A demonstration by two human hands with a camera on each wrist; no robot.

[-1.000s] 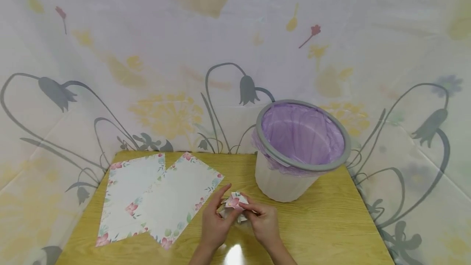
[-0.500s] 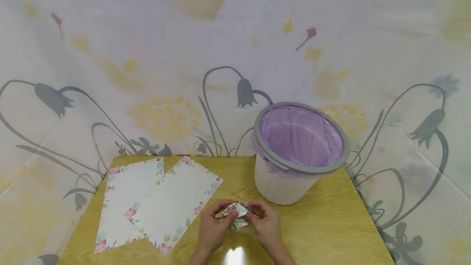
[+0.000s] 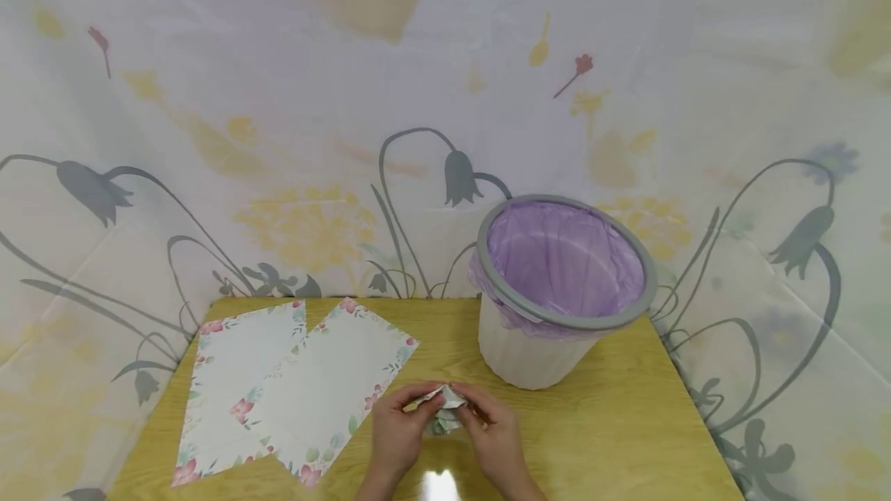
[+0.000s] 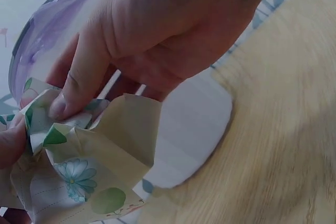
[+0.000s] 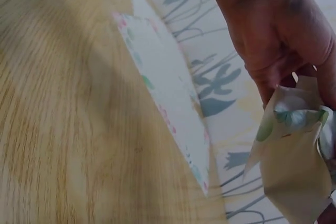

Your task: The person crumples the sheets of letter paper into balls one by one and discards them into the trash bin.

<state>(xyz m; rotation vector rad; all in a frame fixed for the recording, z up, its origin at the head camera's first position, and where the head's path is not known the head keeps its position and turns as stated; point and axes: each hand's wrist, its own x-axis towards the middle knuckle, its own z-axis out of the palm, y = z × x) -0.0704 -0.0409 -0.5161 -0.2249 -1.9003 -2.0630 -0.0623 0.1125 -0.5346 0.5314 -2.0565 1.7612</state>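
Observation:
Both hands hold one crumpled sheet of flower-printed paper (image 3: 445,417) between them, above the front middle of the table. My left hand (image 3: 398,433) grips its left side, thumb on top; in the left wrist view that thumb presses into the folds of the paper (image 4: 79,166). From the other side my right hand (image 3: 497,433) pinches it with thumb and fingers. The right wrist view shows loose flaps of the paper (image 5: 294,166) hanging below the right hand (image 5: 283,35). Some fingertips are hidden behind the folds.
Two flat sheets with floral borders, a left sheet (image 3: 230,393) and a right sheet (image 3: 334,385), overlap on the wooden table (image 3: 612,439). A white bin (image 3: 522,358) with a grey rim and purple liner (image 3: 557,253) stands at the back right. Patterned fabric (image 3: 313,138) hangs behind.
The paper has been turned and folded between the fingers. The left fingers, earlier spread up and away, now curl round it, and both hands mirror each other. The flat sheets and bin stay put.

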